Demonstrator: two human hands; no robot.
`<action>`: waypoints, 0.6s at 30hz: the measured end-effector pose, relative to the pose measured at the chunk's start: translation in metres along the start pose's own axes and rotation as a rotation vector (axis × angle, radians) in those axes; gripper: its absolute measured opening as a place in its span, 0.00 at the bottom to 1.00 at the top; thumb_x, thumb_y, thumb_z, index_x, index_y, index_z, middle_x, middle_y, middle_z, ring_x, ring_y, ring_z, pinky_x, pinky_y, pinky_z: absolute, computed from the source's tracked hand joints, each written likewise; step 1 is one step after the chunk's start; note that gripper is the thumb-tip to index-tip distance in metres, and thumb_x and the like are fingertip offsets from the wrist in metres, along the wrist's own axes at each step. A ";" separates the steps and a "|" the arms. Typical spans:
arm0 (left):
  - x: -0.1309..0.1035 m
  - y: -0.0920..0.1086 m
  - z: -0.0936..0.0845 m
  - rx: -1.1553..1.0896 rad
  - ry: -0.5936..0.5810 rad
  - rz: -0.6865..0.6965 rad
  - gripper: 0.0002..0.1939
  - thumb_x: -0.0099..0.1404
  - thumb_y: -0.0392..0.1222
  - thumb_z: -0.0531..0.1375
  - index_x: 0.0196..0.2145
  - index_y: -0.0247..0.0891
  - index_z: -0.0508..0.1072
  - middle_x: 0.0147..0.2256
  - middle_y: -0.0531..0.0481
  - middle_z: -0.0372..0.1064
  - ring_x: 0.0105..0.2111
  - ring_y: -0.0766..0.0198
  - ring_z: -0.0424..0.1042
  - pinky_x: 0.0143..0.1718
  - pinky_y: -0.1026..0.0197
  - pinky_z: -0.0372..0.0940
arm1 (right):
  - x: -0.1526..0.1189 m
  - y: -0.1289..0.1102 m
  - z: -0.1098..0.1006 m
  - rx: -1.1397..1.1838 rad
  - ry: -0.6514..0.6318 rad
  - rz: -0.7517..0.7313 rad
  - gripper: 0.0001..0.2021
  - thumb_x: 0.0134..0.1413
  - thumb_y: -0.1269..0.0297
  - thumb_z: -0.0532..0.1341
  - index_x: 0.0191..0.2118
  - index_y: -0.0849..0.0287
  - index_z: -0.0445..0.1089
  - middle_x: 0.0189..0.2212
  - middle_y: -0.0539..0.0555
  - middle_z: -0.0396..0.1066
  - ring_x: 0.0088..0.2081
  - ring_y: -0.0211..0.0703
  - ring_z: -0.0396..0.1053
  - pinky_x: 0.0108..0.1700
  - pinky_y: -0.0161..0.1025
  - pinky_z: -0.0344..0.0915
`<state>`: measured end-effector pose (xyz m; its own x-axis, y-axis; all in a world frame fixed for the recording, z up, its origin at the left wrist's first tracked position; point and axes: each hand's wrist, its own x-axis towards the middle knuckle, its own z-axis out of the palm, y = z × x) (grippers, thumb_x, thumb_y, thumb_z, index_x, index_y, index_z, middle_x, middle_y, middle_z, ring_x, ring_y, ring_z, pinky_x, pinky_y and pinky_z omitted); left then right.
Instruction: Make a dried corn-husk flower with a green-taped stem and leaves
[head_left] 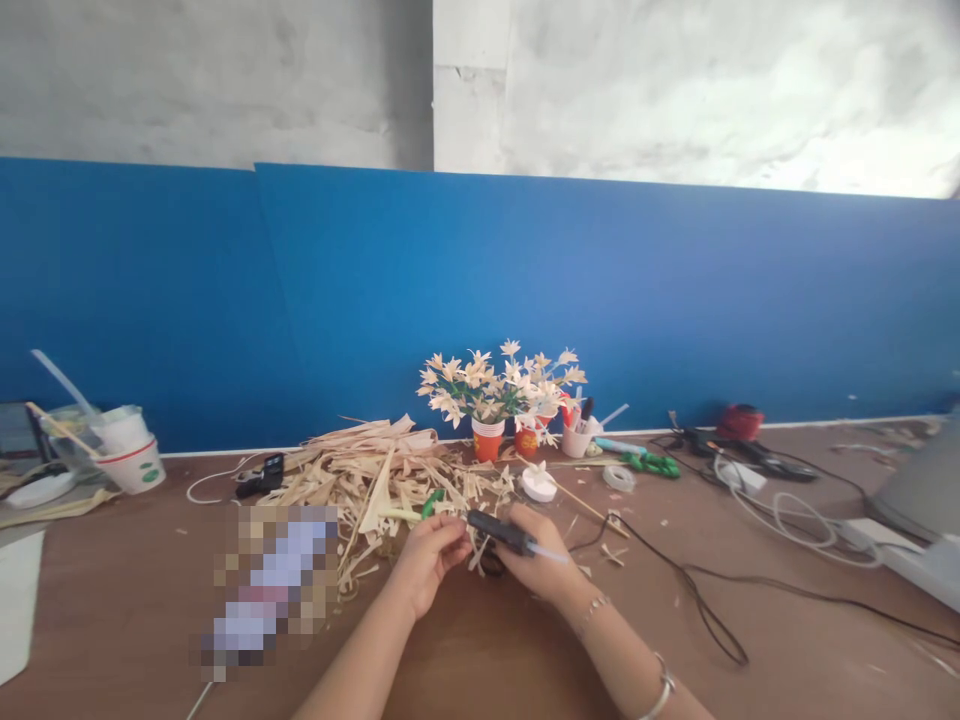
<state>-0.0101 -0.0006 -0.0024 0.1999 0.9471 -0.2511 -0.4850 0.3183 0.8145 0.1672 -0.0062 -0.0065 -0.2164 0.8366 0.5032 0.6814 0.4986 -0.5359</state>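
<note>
My right hand [534,560] is wrapped round a black glue gun [499,530], with a clear glue stick poking out of its back end. Its nozzle points left toward my left hand [433,558], whose fingertips are pinched together. What those fingertips hold is too small to make out. Just beyond my left hand is a bit of green [433,502] beside a pale stem. A big heap of dry husk strips [382,465] spreads behind and left of that hand. Cream husk flowers [480,385] stand in a red paper cup [487,440] near the blue partition.
A white dish [538,485], tape roll [619,478] and green coil [651,464] lie behind my right hand. Black cable [697,590] trails right toward white cords [802,520]. White-and-red cups [135,465] stand far left; a blurred-out object [270,590] lies left of my left arm.
</note>
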 end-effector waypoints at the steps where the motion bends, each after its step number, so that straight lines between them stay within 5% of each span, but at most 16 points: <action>1: 0.000 0.000 0.000 0.001 -0.002 0.000 0.09 0.49 0.33 0.66 0.22 0.32 0.68 0.20 0.53 0.68 0.19 0.73 0.68 0.21 0.74 0.66 | 0.000 0.000 0.001 0.005 0.007 0.002 0.05 0.40 0.72 0.57 0.22 0.58 0.58 0.20 0.47 0.62 0.24 0.36 0.60 0.27 0.32 0.55; 18: -0.003 0.002 0.001 -0.005 -0.009 -0.004 0.08 0.48 0.32 0.66 0.22 0.32 0.68 0.19 0.53 0.68 0.19 0.73 0.68 0.21 0.75 0.65 | 0.000 0.002 0.001 0.005 -0.023 0.013 0.05 0.42 0.72 0.55 0.23 0.57 0.57 0.21 0.47 0.61 0.25 0.36 0.60 0.28 0.32 0.56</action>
<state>-0.0109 -0.0023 0.0004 0.2096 0.9454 -0.2496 -0.4884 0.3224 0.8109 0.1679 -0.0052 -0.0083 -0.2237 0.8482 0.4802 0.6809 0.4885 -0.5456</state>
